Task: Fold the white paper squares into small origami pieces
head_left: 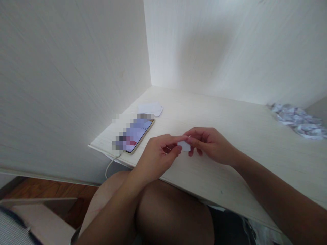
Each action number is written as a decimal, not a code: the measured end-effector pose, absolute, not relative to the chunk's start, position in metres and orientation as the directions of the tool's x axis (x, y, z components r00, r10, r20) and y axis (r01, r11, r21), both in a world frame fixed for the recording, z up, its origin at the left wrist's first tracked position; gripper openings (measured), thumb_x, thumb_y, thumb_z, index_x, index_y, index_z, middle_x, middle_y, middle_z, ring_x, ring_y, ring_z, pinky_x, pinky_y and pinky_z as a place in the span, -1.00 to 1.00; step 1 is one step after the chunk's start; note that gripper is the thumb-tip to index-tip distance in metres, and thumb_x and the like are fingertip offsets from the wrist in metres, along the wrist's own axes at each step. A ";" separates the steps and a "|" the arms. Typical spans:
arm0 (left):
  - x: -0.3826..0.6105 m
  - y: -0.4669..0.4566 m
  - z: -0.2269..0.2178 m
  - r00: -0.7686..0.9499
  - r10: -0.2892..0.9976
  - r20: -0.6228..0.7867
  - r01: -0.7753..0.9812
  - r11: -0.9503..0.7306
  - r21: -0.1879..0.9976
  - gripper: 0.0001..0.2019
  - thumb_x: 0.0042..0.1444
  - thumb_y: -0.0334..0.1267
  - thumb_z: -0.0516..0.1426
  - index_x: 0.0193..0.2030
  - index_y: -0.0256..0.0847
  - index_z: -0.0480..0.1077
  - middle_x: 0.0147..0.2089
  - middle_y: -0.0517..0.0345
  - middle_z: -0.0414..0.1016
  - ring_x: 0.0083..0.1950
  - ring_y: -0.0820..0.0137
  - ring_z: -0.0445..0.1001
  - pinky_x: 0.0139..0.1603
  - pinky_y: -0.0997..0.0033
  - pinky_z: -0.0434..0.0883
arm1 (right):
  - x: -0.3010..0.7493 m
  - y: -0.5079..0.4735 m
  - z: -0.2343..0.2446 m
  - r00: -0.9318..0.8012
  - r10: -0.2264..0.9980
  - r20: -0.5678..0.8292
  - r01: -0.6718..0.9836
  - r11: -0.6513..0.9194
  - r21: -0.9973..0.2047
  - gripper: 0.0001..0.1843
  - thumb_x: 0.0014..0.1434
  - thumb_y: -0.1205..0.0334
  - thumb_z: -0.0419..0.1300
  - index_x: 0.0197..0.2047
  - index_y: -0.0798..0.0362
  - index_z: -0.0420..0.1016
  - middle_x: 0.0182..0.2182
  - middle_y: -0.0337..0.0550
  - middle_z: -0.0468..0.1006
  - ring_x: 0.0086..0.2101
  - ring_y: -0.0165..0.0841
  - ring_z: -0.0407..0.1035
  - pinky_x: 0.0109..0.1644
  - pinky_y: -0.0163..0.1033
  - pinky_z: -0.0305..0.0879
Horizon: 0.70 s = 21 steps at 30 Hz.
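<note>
A small white piece of paper [184,146] is pinched between my two hands just above the front of the white desk [230,136]. My left hand [158,156] grips its left edge with thumb and forefinger, the other fingers curled. My right hand [209,144] holds its right side, fingers closed round it.
A phone [136,134] with a lit screen lies at the desk's left front corner, a white cable [110,166] hanging from it. Flat white paper sheets [150,109] lie behind the phone. A heap of folded paper pieces [298,120] sits at the far right. My knee [163,207] is under the desk edge.
</note>
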<state>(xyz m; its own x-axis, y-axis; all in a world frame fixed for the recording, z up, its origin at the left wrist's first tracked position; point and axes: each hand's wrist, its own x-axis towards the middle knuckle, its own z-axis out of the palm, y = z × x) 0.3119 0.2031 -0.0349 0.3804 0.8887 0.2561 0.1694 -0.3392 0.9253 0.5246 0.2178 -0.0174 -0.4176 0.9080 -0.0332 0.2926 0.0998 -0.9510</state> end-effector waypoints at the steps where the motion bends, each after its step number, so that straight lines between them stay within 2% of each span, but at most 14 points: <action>1: 0.313 0.204 -0.036 0.348 0.896 0.277 0.157 -0.347 0.925 -0.73 0.22 -0.40 0.20 -0.03 -0.08 0.67 -0.31 0.18 0.57 -0.31 0.45 0.55 -0.27 0.46 0.48 | 0.523 0.216 -0.016 -0.399 0.917 -0.011 0.273 0.107 -0.956 -0.54 0.24 -0.13 0.32 -0.01 0.07 0.50 -0.51 -0.23 0.59 -0.56 -0.42 0.39 -0.54 -0.33 0.21; 3: 0.314 0.204 -0.036 0.270 0.918 0.290 0.129 -0.333 0.934 -0.78 0.21 -0.37 0.22 -0.08 -0.14 0.68 -0.30 0.15 0.59 -0.31 0.43 0.57 -0.27 0.44 0.50 | 0.519 0.212 -0.014 -0.365 0.929 0.057 0.238 0.152 -0.959 -0.49 0.21 -0.03 0.38 0.11 0.03 0.42 -0.43 -0.23 0.62 -0.49 -0.37 0.49 -0.50 -0.31 0.28; 4: 0.315 0.204 -0.036 0.233 0.930 0.286 0.114 -0.318 0.941 -0.80 0.20 -0.36 0.24 -0.09 -0.17 0.67 -0.29 0.13 0.61 -0.30 0.43 0.59 -0.26 0.44 0.52 | 0.518 0.210 -0.013 -0.351 0.931 0.096 0.235 0.187 -0.954 -0.49 0.18 0.01 0.40 0.11 0.02 0.41 -0.38 -0.21 0.64 -0.45 -0.35 0.52 -0.47 -0.30 0.32; 6: 0.317 0.203 -0.035 0.181 0.946 0.270 0.097 -0.290 0.952 -0.80 0.16 -0.34 0.28 -0.08 -0.23 0.66 -0.28 0.11 0.63 -0.31 0.43 0.60 -0.26 0.44 0.54 | 0.516 0.208 -0.012 -0.331 0.929 0.166 0.259 0.258 -0.931 -0.58 0.14 0.08 0.43 0.00 0.02 0.47 -0.32 -0.17 0.64 -0.41 -0.34 0.54 -0.41 -0.27 0.37; 9: 0.315 0.202 -0.032 0.184 0.944 0.273 0.071 -0.290 0.954 -0.76 0.12 -0.33 0.33 -0.05 -0.27 0.65 -0.30 0.12 0.63 -0.34 0.46 0.59 -0.29 0.49 0.55 | 0.515 0.206 -0.011 -0.316 0.925 0.211 0.325 0.314 -0.892 -0.76 0.16 0.12 0.41 -0.16 0.04 0.56 -0.39 -0.16 0.64 -0.41 -0.34 0.52 -0.33 -0.23 0.39; 14: 0.306 0.205 -0.028 0.288 0.899 0.331 0.011 -0.348 0.937 -0.71 0.09 -0.40 0.35 -0.02 -0.24 0.64 -0.29 0.17 0.61 -0.31 0.50 0.58 -0.24 0.53 0.58 | 0.518 0.210 -0.010 -0.310 0.934 0.176 0.306 0.274 -0.912 -0.78 0.15 0.10 0.40 -0.21 0.05 0.61 -0.40 -0.14 0.66 -0.39 -0.31 0.51 -0.28 -0.19 0.41; 18: 0.300 0.208 -0.029 0.346 0.891 0.294 0.012 -0.318 0.948 -0.59 0.08 -0.39 0.37 0.10 -0.20 0.59 -0.29 0.18 0.62 -0.29 0.46 0.60 -0.18 0.48 0.61 | 0.520 0.211 -0.009 -0.338 0.933 0.121 0.276 0.221 -0.935 -0.75 0.07 0.08 0.46 -0.28 0.05 0.62 -0.35 -0.15 0.65 -0.41 -0.35 0.46 -0.31 -0.21 0.40; 21: 0.299 0.208 -0.029 0.371 0.883 0.289 0.030 -0.323 0.946 -0.57 0.06 -0.38 0.39 0.11 -0.17 0.58 -0.26 0.16 0.63 -0.28 0.43 0.62 -0.16 0.43 0.62 | 0.522 0.212 -0.009 -0.372 0.924 0.092 0.262 0.200 -0.944 -0.76 0.05 0.11 0.47 -0.28 0.05 0.60 -0.38 -0.18 0.62 -0.44 -0.40 0.41 -0.35 -0.25 0.36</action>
<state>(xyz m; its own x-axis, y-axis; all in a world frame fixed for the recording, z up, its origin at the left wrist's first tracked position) 0.2990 0.2081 -0.0294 0.3707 0.8826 0.2891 0.0302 -0.3225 0.9461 0.5223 0.2115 -0.0085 -0.3720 0.9237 0.0920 0.2619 0.1995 -0.9442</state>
